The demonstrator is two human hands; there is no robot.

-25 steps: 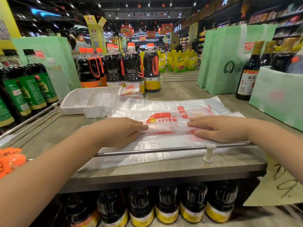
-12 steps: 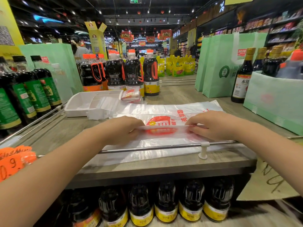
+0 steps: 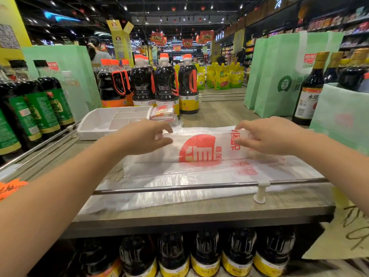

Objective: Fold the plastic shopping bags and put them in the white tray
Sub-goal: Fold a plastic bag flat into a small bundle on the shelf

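We pinch the plastic bag with left grip and right grip, its folded edge raised between them. The white tray lies just beyond the left grip.

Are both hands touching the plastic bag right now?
Touching. Head view: the left hand and right hand each pinch one end of the folded plastic bag between thumb and fingers.

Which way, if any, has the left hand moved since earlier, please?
Yes: the left hand moved away from the metal rail, toward the white tray.
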